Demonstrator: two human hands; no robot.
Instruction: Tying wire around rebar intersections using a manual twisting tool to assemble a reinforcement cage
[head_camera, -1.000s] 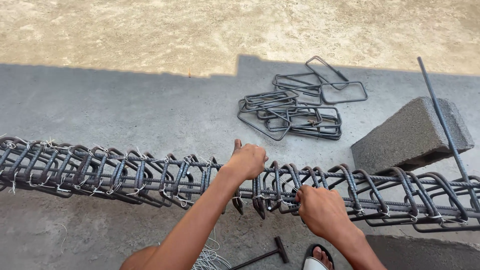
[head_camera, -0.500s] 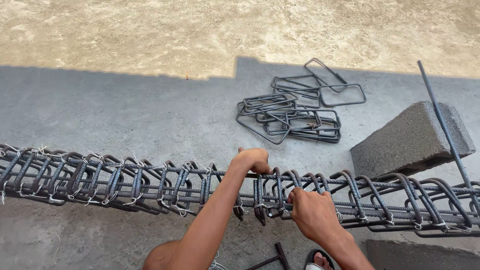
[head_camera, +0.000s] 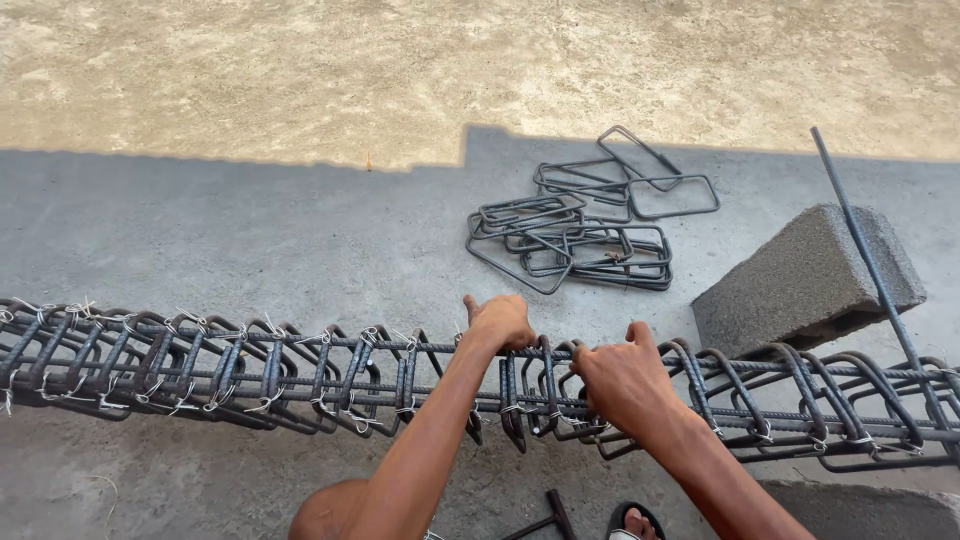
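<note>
Running left to right across the near part of the scene, a long cage of steel bars (head_camera: 250, 365) lies raised above the concrete floor (head_camera: 250, 230), its rings tied with pale wire on the left stretch. The left hand (head_camera: 500, 322) is closed over the far top bar near the middle, thumb pointing up. Just right of it, the right hand (head_camera: 622, 378) is wrapped around the rings, thumb raised. Below the cage, near the person's sandalled foot (head_camera: 632, 522), lies a small hammer-like tool (head_camera: 540, 515). Farther off on the floor sits a pile of loose bent steel rings (head_camera: 580, 220). To the right, a grey concrete block (head_camera: 805, 280) rests with a straight bar (head_camera: 860, 240) leaning across it.
</note>
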